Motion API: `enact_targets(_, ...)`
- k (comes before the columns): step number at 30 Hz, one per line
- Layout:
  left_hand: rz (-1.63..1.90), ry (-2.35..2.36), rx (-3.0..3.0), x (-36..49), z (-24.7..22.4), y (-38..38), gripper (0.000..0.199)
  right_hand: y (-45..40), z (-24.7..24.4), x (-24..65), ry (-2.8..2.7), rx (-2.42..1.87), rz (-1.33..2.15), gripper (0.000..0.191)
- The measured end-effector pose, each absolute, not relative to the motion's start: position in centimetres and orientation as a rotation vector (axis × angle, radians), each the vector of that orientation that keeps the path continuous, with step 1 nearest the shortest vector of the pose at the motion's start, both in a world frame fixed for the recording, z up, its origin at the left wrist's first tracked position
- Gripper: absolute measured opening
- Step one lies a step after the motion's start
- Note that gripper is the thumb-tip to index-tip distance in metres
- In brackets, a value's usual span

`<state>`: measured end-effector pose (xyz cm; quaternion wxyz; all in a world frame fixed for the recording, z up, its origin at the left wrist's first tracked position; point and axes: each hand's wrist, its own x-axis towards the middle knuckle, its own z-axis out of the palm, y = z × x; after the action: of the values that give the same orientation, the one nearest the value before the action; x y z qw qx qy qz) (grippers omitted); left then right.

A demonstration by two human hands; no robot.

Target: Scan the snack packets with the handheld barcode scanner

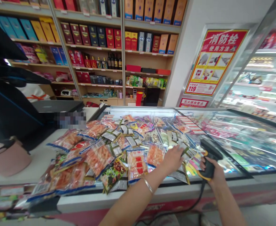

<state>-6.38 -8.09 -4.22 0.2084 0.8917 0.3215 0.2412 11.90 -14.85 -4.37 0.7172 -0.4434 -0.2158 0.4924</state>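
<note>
In my right hand (pixel 214 172) is a black and yellow handheld barcode scanner (pixel 208 160), its cable hanging toward the floor. My left hand (pixel 174 159) reaches over the freezer's glass top, its fingers closed at the edge of a small snack packet (pixel 188 153); the fingertips are slightly blurred. Below the left hand lies a grey-backed packet (pixel 179 174) with a gold edge. To the left spreads a heap of clear bags of orange-pink snacks (pixel 97 157), with a family-size bag (pixel 137 164) in front and a green printed packet (pixel 114 172) beside it.
The sliding-lid freezer (pixel 223 141) extends to the right. At left are a counter (pixel 41 160) with a black checkout machine (pixel 13 103) and a pink basket (pixel 8 157). Shelves of boxed bottles (pixel 93 34) stand behind, with a red fire-hydrant sign (pixel 217 62) on the wall.
</note>
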Motion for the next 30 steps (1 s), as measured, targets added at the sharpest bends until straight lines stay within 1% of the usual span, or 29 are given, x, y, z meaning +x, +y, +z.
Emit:
enact_targets(5,0.663,0.9,2.499,-6.1,-4.3,-8.2,0.051,-14.6,-4.4,12.0,-0.433,-1.025,1.092,0.034)
enact_targets(13,0.752,0.878,2.459,-5.8,-5.6,-8.0,0.052,-14.5,-4.2,11.8,-0.436,-1.025,1.106,0.031)
enact_targets(19,0.881,0.871,2.393,-7.0,-3.5,-8.4,0.049,-15.1,-3.8,11.5,-0.496,-1.007,1.072,0.035)
enact_targets(23,0.979,0.908,2.351,-10.4,-0.6,-8.1,0.039,-16.0,-3.1,10.6,-0.527,-1.0,1.045,0.035)
enact_targets(26,0.966,0.983,2.407,-15.2,1.6,-7.2,0.033,-16.7,-1.7,9.1,-0.575,-0.964,1.015,0.035)
enact_targets(28,0.848,1.034,2.468,-19.1,2.9,-6.4,0.032,-16.9,-0.5,7.8,-0.625,-0.944,1.017,0.035)
enact_targets(30,0.633,1.132,2.52,-22.8,3.8,-5.5,0.034,-17.1,0.5,6.3,-0.677,-0.932,1.036,0.033)
